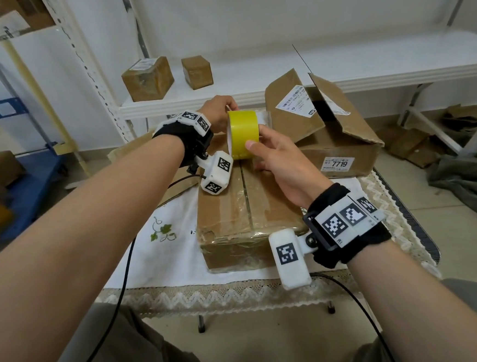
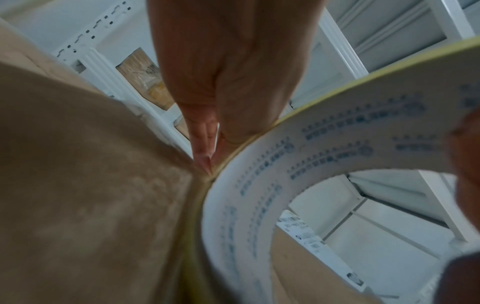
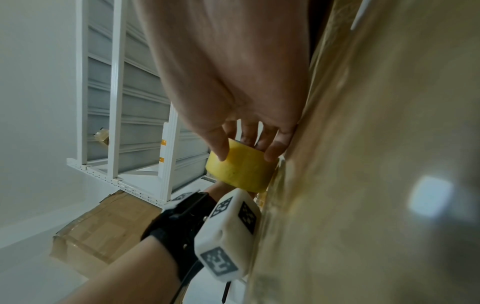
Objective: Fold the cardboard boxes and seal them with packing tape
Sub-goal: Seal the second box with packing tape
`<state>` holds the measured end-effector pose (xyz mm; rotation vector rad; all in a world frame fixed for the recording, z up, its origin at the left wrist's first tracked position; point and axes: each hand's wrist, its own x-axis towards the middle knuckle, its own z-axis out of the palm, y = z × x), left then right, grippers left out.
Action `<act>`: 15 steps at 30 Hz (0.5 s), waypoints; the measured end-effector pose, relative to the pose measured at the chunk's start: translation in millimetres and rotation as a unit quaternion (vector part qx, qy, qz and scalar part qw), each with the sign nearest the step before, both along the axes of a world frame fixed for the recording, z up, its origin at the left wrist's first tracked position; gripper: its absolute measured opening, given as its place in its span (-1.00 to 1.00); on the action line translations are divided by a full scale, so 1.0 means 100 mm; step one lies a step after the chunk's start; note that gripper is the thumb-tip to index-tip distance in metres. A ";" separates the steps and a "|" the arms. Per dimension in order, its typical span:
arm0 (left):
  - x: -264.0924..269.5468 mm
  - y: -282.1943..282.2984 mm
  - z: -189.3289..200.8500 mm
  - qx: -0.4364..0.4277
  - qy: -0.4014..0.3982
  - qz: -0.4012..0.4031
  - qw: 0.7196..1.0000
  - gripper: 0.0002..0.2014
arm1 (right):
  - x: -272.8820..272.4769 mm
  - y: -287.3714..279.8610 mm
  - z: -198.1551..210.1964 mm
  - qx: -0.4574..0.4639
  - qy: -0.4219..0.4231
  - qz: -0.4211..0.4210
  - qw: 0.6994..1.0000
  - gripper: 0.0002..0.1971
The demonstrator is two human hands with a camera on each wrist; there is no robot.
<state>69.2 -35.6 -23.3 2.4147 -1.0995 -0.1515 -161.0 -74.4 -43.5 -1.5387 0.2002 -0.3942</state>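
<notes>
A yellow tape roll (image 1: pixel 243 133) stands on edge on the far end of a closed cardboard box (image 1: pixel 234 209), right over its centre seam. My right hand (image 1: pixel 260 143) grips the roll from the near right, thumb on its yellow face. My left hand (image 1: pixel 227 111) holds the roll's far left rim. In the left wrist view, the left hand (image 2: pixel 213 148) has its fingertips pressed where the roll's white core (image 2: pixel 259 185) meets the box top (image 2: pixel 78 185). The right wrist view shows the right hand (image 3: pixel 246 152) curled round the roll (image 3: pixel 241 172) against the box (image 3: pixel 376 164).
An open, crumpled box (image 1: pixel 329 122) with labels sits behind on the right, atop another box. Two small boxes (image 1: pixel 148 79) stand on the white shelf (image 1: pixel 338 81). The table carries a white cloth (image 1: pixel 162 244). Flattened cardboard and grey fabric (image 1: pixel 471 182) lie on the floor at the right.
</notes>
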 end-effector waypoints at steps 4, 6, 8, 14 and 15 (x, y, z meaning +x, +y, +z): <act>-0.01 -0.03 0.02 0.034 -0.007 0.002 0.999 -0.73 | -0.01 -0.01 0.00 0.007 -0.001 0.001 1.000 -0.64; -0.03 -0.03 0.03 0.046 -0.010 -0.003 0.999 -0.77 | -0.02 -0.02 0.00 0.013 -0.002 0.004 1.000 -0.64; -0.05 -0.02 0.04 0.063 -0.010 -0.021 0.998 -0.86 | -0.02 -0.02 0.00 0.011 -0.004 0.009 1.000 -0.64; -0.01 0.11 0.05 0.101 -0.083 -0.025 0.991 -0.67 | -0.02 0.00 -0.01 0.008 -0.012 0.026 1.000 -0.66; -0.03 0.13 0.07 0.109 -0.097 -0.027 0.989 -0.68 | -0.01 0.00 -0.01 0.008 -0.011 0.026 1.000 -0.66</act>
